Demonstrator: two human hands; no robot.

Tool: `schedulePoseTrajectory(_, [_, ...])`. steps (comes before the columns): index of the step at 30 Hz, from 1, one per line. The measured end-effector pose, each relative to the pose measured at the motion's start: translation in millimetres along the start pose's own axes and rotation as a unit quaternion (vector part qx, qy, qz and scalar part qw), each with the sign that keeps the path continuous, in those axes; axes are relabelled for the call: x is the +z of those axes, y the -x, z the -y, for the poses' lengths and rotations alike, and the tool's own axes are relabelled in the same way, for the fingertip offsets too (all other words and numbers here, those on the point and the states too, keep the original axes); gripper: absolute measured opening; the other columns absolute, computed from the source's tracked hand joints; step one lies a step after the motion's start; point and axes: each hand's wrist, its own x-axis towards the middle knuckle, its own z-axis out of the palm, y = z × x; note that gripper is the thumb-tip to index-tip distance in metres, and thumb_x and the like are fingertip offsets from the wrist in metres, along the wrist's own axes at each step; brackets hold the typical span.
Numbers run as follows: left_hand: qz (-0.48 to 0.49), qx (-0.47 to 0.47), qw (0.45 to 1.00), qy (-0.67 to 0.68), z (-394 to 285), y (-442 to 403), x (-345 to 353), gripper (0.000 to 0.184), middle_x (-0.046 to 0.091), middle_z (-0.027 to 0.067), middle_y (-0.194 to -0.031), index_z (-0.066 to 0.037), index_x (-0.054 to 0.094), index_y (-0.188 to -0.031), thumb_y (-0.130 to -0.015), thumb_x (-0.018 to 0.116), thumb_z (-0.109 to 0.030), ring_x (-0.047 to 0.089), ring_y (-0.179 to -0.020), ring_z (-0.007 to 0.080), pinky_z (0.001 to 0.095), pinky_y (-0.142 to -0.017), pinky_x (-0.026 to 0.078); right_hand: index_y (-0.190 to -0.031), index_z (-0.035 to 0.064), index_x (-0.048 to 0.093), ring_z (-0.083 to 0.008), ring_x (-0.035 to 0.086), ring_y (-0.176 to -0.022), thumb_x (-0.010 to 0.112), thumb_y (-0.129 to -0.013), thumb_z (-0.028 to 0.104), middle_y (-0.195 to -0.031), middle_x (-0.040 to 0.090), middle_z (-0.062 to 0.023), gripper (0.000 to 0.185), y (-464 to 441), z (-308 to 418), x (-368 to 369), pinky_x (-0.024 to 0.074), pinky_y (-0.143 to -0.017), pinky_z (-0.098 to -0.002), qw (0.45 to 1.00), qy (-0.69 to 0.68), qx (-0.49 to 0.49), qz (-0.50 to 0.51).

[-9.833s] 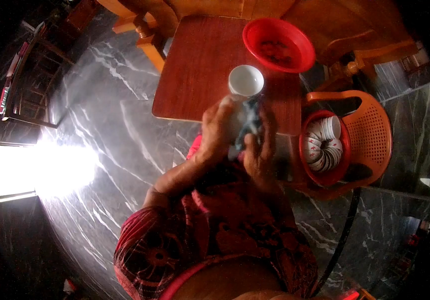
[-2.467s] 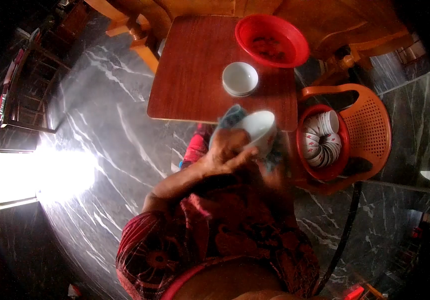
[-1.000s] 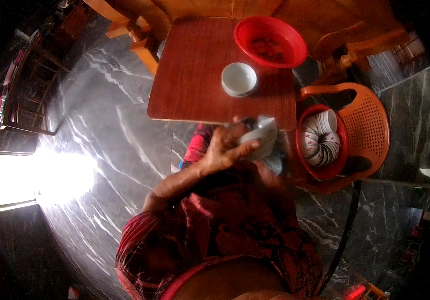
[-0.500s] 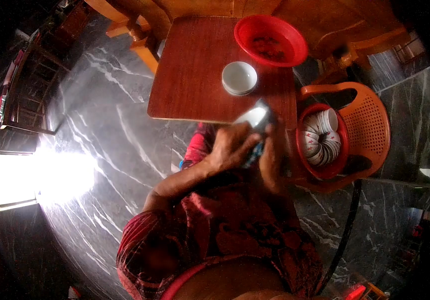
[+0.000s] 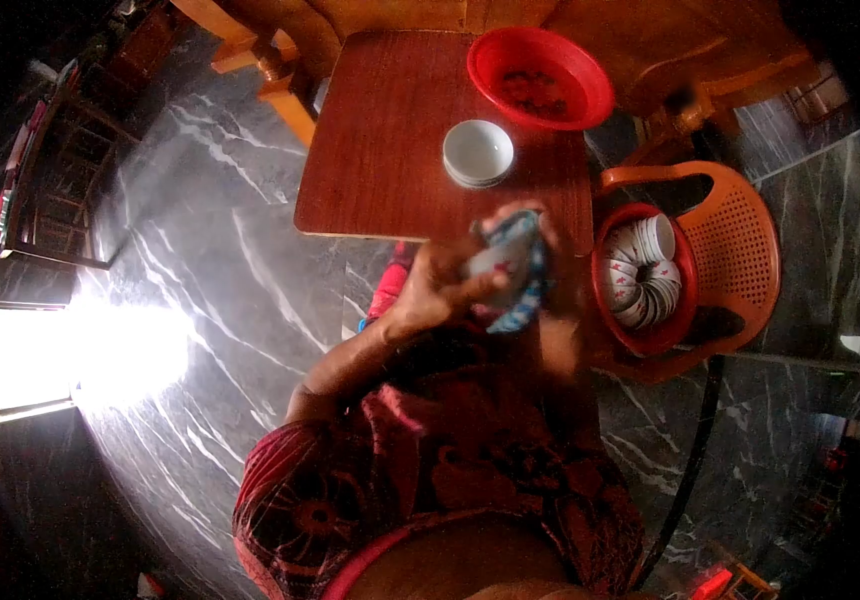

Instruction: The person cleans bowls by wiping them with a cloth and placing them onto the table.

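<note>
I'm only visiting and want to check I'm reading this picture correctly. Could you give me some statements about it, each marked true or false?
1. The left hand grips a bowl, with a blue patterned cloth against it. True.
2. The stacked white bowls stand inside a wooden crate. False: they stand on the table.
3. The orange chair bears a red tub of bowls. True.
4. The basin on the table is green. False: it is red.
5. The bowls in the tub are scattered singly. False: they lie nested in a curved row.

no readable txt, labels, nos., signs
</note>
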Motion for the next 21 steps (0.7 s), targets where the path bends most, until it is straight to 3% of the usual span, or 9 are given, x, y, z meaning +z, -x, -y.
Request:
schedulePoseTrajectory(2, [-0.037,0.001,0.998,0.057,-2.2,2.0,3.2,0.021,0.054,-0.0014,-0.068,-0.002,0.059,-0.08,-0.079,0.068,-0.021,0.046,-0.064,0.006,0.023,-0.055,0.038,-0.103,0.0024,0.053,-0.0227,0.057,-0.088,0.045,-0.089,0.043,-0.096,0.059,-0.0106,0.044,3.9,-4.8,-0.2,0.0459,-0.08,-0.0344,0.984,-0.16,0.07,0.021])
schedulePoseTrajectory(6, [-0.071,-0.017,0.988,0.137,0.8,3.3,4.7,0.017,0.056,-0.0011,-0.069,-0.005,0.057,-0.075,-0.08,0.066,-0.018,0.048,-0.062,0.0063,0.0232,-0.055,0.038,-0.101,0.0026,0.054,-0.0225,0.057,-0.085,0.044,-0.089,0.042,-0.094,0.059,-0.0105,0.042,16.6,-20.5,-7.1,0.0458,-0.078,-0.0337,0.968,-0.201,0.132,0.064])
schedulePoseTrajectory(11, [-0.087,0.002,0.979,0.183,21.1,-1.6,3.5,0.015,0.06,0.0019,-0.075,-0.004,0.06,-0.082,-0.081,0.065,-0.018,0.052,-0.065,0.0083,0.0238,-0.058,0.042,-0.098,0.0028,0.055,-0.0222,0.057,-0.082,0.044,-0.089,0.041,-0.092,0.059,-0.0104,0.041,34.7,-38.7,-15.7,0.0458,-0.075,-0.0328,0.984,-0.047,0.143,0.092])
schedulePoseTrajectory(14, [-0.092,-0.021,0.975,0.202,23.9,-0.7,3.4,0.022,0.063,0.0057,-0.083,-0.002,0.061,-0.092,-0.081,0.064,-0.02,0.056,-0.073,0.0106,0.0251,-0.065,0.045,-0.097,0.003,0.055,-0.0221,0.057,-0.08,0.043,-0.089,0.04,-0.091,0.059,-0.0103,0.04,40.0,-39.4,-18.9,0.0457,-0.073,-0.0323,0.989,0.05,0.108,0.088])
schedulePoseTrajectory(17, [-0.032,-0.085,0.978,0.189,13.6,2.0,-6.9,0.038,0.062,0.0088,-0.09,0.003,0.058,-0.105,-0.081,0.064,-0.025,0.057,-0.084,0.0175,0.0303,-0.076,0.046,-0.095,0.0031,0.056,-0.0219,0.057,-0.078,0.043,-0.089,0.039,-0.09,0.059,-0.0103,0.039,32.3,-30.0,-18.3,0.0456,-0.072,-0.0318,0.986,0.155,0.031,0.055])
schedulePoseTrajectory(19, [-0.058,-0.185,0.977,0.089,28.7,2.4,-18.1,0.036,0.062,0.0112,-0.095,0.005,0.056,-0.105,-0.08,0.066,-0.019,0.058,-0.089,0.0171,0.0306,-0.077,0.046,-0.094,0.0032,0.056,-0.0218,0.057,-0.077,0.042,-0.089,0.039,-0.089,0.059,-0.0102,0.038,28.0,-21.0,-17.5,0.0456,-0.07,-0.0315,0.973,0.225,-0.038,0.022])
schedulePoseTrajectory(20, [-0.06,-0.184,0.977,0.09,19.0,1.4,-18.1,0.036,0.062,0.0112,-0.095,0.005,0.056,-0.105,-0.08,0.066,-0.019,0.058,-0.089,0.0171,0.0306,-0.077,0.046,-0.094,0.0033,0.056,-0.0217,0.057,-0.076,0.042,-0.09,0.038,-0.089,0.059,-0.0102,0.038,24.5,-17.4,-18.2,0.0456,-0.07,-0.0313,0.964,0.257,-0.07,0.005])
schedulePoseTrajectory(21, [-0.03,-0.13,0.991,0.006,1.3,0.3,-16.5,0.038,0.062,0.013,-0.093,0.005,0.055,-0.107,-0.081,0.064,-0.02,0.058,-0.088,0.0184,0.0317,-0.076,0.046,-0.093,0.0033,0.057,-0.0217,0.057,-0.076,0.042,-0.09,0.038,-0.088,0.059,-0.0102,0.038,21.5,-14.4,-19.4,0.0456,-0.069,-0.0311,0.953,0.285,-0.097,-0.014])
